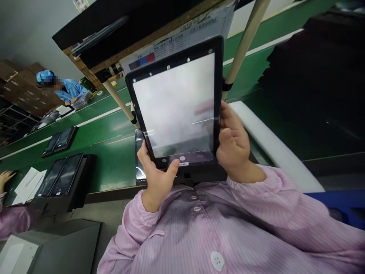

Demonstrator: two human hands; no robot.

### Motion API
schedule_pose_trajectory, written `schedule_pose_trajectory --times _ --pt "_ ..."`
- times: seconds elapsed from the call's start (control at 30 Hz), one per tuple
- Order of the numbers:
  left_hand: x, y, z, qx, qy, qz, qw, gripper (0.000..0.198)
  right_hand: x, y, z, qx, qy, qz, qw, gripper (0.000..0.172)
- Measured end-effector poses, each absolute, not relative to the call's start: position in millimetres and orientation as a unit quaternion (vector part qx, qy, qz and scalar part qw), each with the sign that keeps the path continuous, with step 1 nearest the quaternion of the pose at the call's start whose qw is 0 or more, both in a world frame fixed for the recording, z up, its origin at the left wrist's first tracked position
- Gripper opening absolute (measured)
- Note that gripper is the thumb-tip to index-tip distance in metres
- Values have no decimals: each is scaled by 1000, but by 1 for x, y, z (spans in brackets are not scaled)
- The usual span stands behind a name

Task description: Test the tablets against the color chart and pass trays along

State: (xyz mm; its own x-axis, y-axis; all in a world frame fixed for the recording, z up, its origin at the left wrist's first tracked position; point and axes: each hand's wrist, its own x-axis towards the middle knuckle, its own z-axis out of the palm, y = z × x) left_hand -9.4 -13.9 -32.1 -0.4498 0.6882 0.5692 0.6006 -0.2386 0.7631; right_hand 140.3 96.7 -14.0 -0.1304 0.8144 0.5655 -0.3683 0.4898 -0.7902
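Observation:
A black-framed tablet (pixel 176 106) is held up, slightly tilted, in front of my chest. Its screen is lit with a whitish camera view and a round button near the lower edge. My left hand (pixel 157 175) grips the lower left corner, the thumb lying over the bottom frame. Around the right edge close the fingers of my right hand (pixel 234 146), with the thumb bent beside the frame. Behind the tablet's lower left side, part of another device (pixel 139 167) lies on the green bench.
Black trays (pixel 90 167) with tablets stand on the green bench (pixel 114 173) to the left, beside white papers (pixel 30 184). Wooden poles (pixel 245 45) hold a shelf ahead. A white foam strip (pixel 273 144) lies right. A person in blue (pixel 70 89) sits across; another person's hand (pixel 5 178) shows far left.

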Motion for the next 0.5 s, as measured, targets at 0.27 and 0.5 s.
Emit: schedule_pose_trajectory --times 0.27,0.5 --pt "-11 -11 -54 520 666 530 -68 103 130 112 -36 -280 -507 669 465 86" --pt "-9 -11 -62 513 677 518 -102 104 127 114 -36 -284 -516 680 436 87"
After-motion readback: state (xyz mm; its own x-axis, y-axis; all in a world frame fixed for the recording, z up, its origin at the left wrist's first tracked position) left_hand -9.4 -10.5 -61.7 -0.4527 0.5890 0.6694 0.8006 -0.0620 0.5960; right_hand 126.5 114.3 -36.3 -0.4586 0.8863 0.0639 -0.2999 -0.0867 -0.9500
